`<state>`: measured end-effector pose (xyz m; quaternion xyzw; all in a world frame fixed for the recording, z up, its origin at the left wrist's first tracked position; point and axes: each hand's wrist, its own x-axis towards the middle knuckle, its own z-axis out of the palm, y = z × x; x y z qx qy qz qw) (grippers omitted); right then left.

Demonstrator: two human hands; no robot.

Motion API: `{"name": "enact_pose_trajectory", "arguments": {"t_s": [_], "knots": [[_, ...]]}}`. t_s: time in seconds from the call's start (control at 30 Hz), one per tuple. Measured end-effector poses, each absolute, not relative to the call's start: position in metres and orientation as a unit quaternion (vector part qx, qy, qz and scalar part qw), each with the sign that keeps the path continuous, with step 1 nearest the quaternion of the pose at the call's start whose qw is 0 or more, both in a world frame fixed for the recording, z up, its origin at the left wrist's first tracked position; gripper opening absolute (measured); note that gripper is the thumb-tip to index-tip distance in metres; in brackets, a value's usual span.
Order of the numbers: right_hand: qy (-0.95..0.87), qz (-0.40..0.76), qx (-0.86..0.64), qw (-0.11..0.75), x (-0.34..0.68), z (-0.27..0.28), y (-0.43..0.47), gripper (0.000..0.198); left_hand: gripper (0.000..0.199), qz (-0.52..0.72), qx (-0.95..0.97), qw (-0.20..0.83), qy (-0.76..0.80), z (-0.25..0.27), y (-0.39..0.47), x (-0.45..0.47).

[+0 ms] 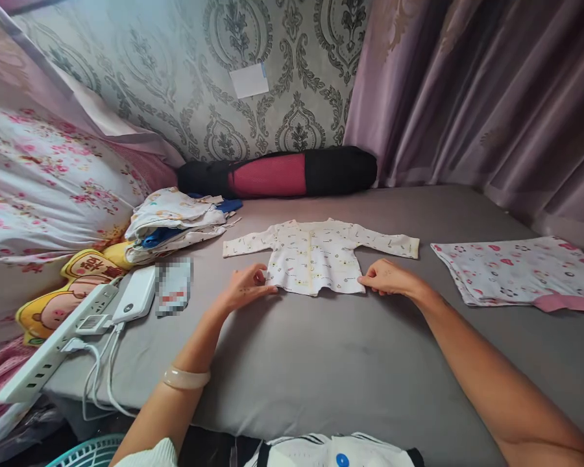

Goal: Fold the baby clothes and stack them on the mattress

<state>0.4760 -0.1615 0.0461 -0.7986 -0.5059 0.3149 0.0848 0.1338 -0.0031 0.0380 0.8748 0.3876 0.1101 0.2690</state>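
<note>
A small white baby shirt (311, 256) with a fine print and a yellowish button strip lies spread flat, its sleeves stretched out to both sides. My left hand (248, 285) is at the hem's left corner, thumb and fingers closed on the cloth. At the opposite corner of the hem, my right hand (387, 279) pinches the fabric between thumb and fingers. Between the hands the hem's lower edge is slightly wavy. A pale bangle (187, 378) circles my left wrist.
Folded printed cloth (516, 269) lies on the grey sheet (350, 370) at right. Piled clothes (175, 217), a white power bank (135, 295), a power strip (58, 344) with cables and a yellow pig cushion (53, 311) are at left. A black-and-red roll bag (277, 174) lies along the wall.
</note>
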Motion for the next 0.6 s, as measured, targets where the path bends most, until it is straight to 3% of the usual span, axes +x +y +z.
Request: {"name": "enact_pose_trajectory", "arguments": {"t_s": [0.1, 0.27, 0.43, 0.6], "knots": [[-0.494, 0.320, -0.805, 0.075, 0.468, 0.050, -0.162, 0.032, 0.053, 0.110, 0.897, 0.213, 0.371, 0.034, -0.017, 0.138], [-0.485, 0.333, -0.804, 0.085, 0.462, 0.051, -0.160, 0.029, 0.024, 0.098, 0.928, 0.116, 0.341, 0.031, -0.021, 0.140], [-0.467, 0.351, -0.806, 0.093, 0.468, 0.051, -0.161, 0.021, 0.023, 0.102, 0.956, -0.040, 0.273, 0.038, -0.019, 0.136], [-0.464, 0.343, -0.813, 0.077, 0.481, 0.040, -0.159, 0.018, 0.025, 0.096, 0.962, -0.062, 0.248, 0.036, -0.014, 0.128]]}}
